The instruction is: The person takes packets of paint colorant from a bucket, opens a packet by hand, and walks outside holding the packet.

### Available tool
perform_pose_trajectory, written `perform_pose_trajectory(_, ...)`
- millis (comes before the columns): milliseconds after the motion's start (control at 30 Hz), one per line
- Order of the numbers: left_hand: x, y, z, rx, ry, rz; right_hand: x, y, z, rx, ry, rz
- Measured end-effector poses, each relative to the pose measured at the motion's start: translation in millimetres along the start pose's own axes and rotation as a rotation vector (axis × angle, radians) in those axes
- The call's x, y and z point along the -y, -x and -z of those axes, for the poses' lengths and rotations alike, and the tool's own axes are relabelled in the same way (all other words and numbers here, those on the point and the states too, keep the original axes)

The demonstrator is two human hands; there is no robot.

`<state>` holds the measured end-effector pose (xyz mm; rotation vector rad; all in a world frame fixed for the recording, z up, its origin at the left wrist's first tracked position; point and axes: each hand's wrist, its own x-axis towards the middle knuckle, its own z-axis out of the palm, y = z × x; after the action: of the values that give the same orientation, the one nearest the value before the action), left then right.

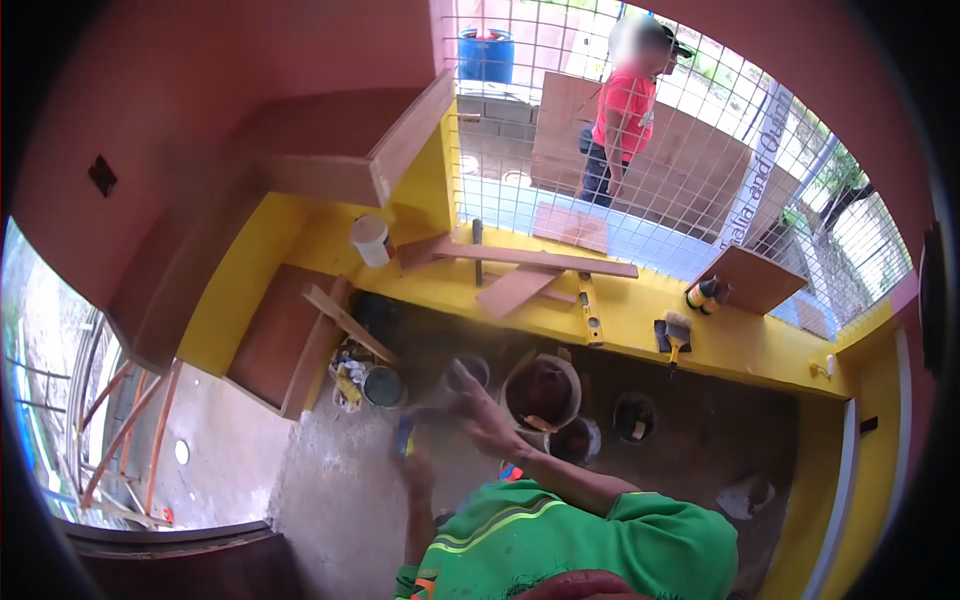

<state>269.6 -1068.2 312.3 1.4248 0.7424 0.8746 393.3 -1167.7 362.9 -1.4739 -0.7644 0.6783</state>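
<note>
My left hand is low in the middle of the view, closed around a blue-and-yellow object that motion blurs too much to name. A dark smear extends from it toward the other hand. My right hand reaches out just to the right, its fingers stretched and blurred, with nothing plainly gripped in it. Beyond those fingers stands a grey bucket. Close to my right wrist are a large pale bucket with reddish-brown contents and a smaller bucket.
A yellow ledge carries wooden boards, a spirit level, a paintbrush and dark bottles. Another bucket and a dark container stand on the floor. Behind wire mesh, a person wears a red shirt.
</note>
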Motion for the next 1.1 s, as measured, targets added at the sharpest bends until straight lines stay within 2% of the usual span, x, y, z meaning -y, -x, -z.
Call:
perform_pose_trajectory(100, 24, 20, 58, 0.057, 0.147, 0.128, 12, 10, -45, 0.086, 0.0, -0.017)
perform_pose_trajectory(167, -4, 29, 90, 0.053, 0.228, 0.18, 8, 11, -80, 0.166, 0.145, 0.048)
perform_pose_trajectory(233, -10, 44, 126, -0.063, 0.282, 0.222, 5, 13, -126, 0.259, -0.026, -0.028)
perform_pose_trajectory(300, 11, 57, 167, -0.245, 0.337, 0.246, 7, 18, -172, 0.344, 0.022, -0.043)
perform_pose_trajectory(400, 21, 74, 227, -0.458, 0.067, 0.077, -1, 31, -238, 0.46, 0.041, -0.048)
perform_pose_trajectory(500, -30, 86, 282, -0.489, -0.174, 0.019, -4, 36, -297, 0.555, 0.081, -0.041)
perform_pose_trajectory(533, -20, 91, 297, -0.536, -0.223, 0.108, -11, 34, -313, 0.585, 0.081, -0.005)
perform_pose_trajectory(633, -6, 89, 327, -0.498, -0.11, 0.085, -9, 18, -343, 0.606, 0.209, 0.028)
perform_pose_trajectory(700, -2, 74, 337, -0.422, -0.05, 0.035, -12, 0, -352, 0.545, 0.067, 0.028)
perform_pose_trajectory(767, 6, 55, 347, -0.329, -0.031, 0.057, -7, -17, -360, 0.527, 0.115, 0.019)
perform_pose_trajectory(833, 4, 35, 359, -0.327, -0.019, 0.077, -5, -27, -372, 0.506, 0.133, -0.007)
perform_pose_trajectory(867, 1, 26, 369, -0.359, -0.142, 0.003, -7, -35, -385, 0.489, 0.141, -0.019)
perform_pose_trajectory(900, 13, 18, 381, -0.322, -0.101, 0.09, -16, -44, -401, 0.497, 0.124, -0.014)
perform_pose_trajectory(967, 19, 0, 412, -0.332, -0.212, 0.064, -32, -56, -428, 0.485, 0.084, -0.02)
perform_pose_trajectory(1067, 5, -25, 482, -0.304, 0.103, 0.416, -37, -70, -490, 0.532, 0.053, -0.115)
perform_pose_trajectory(1100, 2, -38, 507, -0.342, 0.068, 0.329, -29, -85, -529, 0.569, 0.028, -0.112)
